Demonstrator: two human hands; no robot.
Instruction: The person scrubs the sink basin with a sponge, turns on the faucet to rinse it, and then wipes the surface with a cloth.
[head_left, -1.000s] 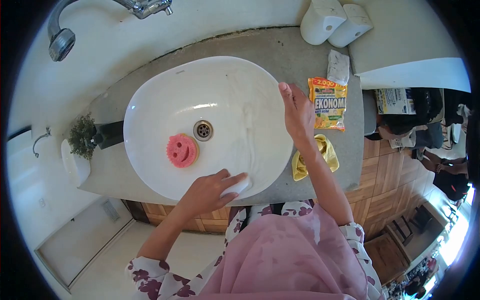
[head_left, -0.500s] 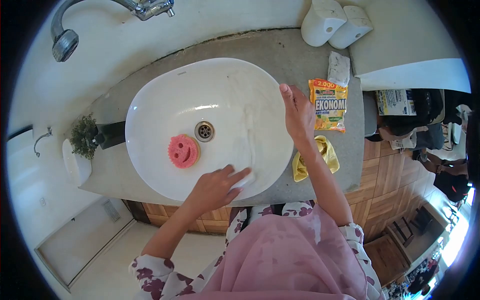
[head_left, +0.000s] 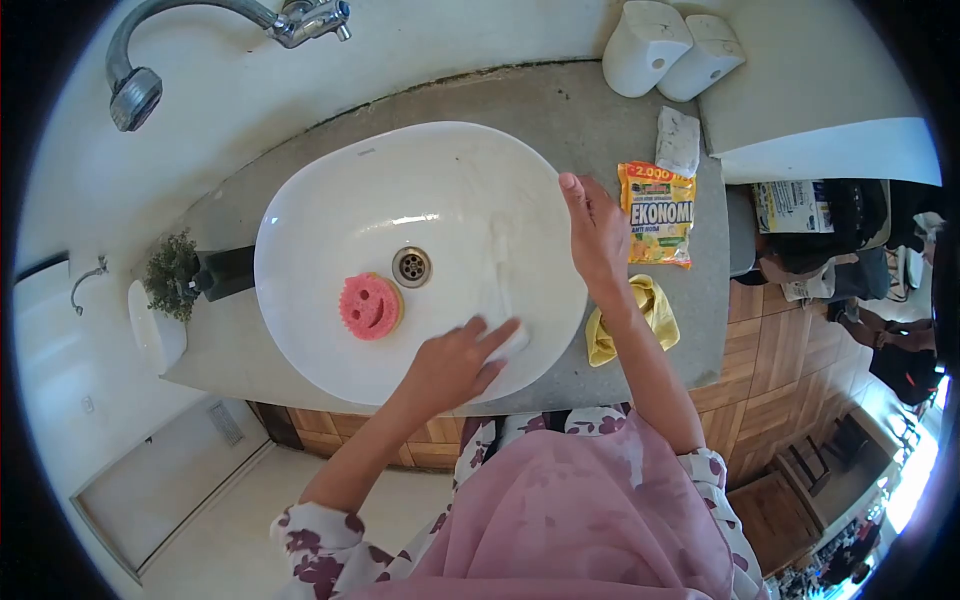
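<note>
Low inside the white oval basin (head_left: 330, 210), my left hand (head_left: 456, 366) has its fingers on a small white thing (head_left: 513, 343), partly hidden and hard to make out. Faint whitish smears run up the basin wall from there. My right hand (head_left: 601, 228) rests at the basin's right rim with the thumb up; what its fingers hold, if anything, is hidden. A pink smiley sponge (head_left: 369, 306) lies beside the metal drain (head_left: 411, 267). Right of my right hand are an orange and yellow packet (head_left: 660, 215) and a crumpled yellow cloth (head_left: 650, 310).
The grey counter (head_left: 540, 95) surrounds the basin. A chrome faucet (head_left: 136, 98) hangs at upper left, and a potted plant (head_left: 172, 275) stands left. Two white dispensers (head_left: 648, 48) and a white packet (head_left: 678, 140) are at upper right. People's legs show far right.
My left hand has moved slightly right and up along the basin, and more of the small white thing shows. My right hand is still at the rim.
</note>
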